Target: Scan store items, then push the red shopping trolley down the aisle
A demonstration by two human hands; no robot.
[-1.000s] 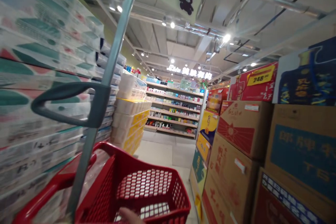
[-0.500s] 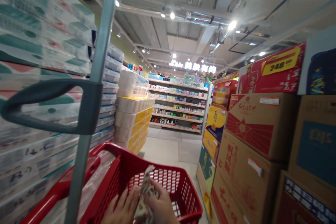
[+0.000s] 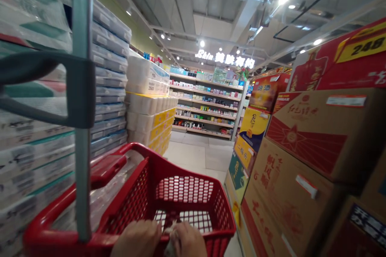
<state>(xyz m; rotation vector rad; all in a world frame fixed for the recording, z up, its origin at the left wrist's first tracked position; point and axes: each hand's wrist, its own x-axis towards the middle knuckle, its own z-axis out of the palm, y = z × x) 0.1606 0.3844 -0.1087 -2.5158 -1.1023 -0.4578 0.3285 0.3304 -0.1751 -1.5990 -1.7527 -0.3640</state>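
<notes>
A red plastic basket (image 3: 187,172) with perforated walls fills the lower middle of the head view. At its near rim, my left hand (image 3: 138,237) is closed, its fingers curled down out of sight. Right beside it, my right hand (image 3: 188,239) is closed on a pale crumpled cloth (image 3: 170,247), which shows between the two hands and over the rim. Whether the left fingers also grip the cloth or the rim is hidden. A grey metal pole (image 3: 82,176) with a dark grey looped handle (image 3: 80,92) rises at the left of the basket.
Stacked wrapped paper packs (image 3: 110,68) line the left side, with white and yellow packs (image 3: 150,116) beyond. Cardboard boxes (image 3: 313,128) are piled close on the right. A pale floor aisle (image 3: 189,154) leads to stocked shelves (image 3: 205,108) at the back.
Both hands have moved lower to the near rim, and the left fingers have gone from spread to curled. The cloth hangs lower. The pole has shifted left, and the boxes look nearer.
</notes>
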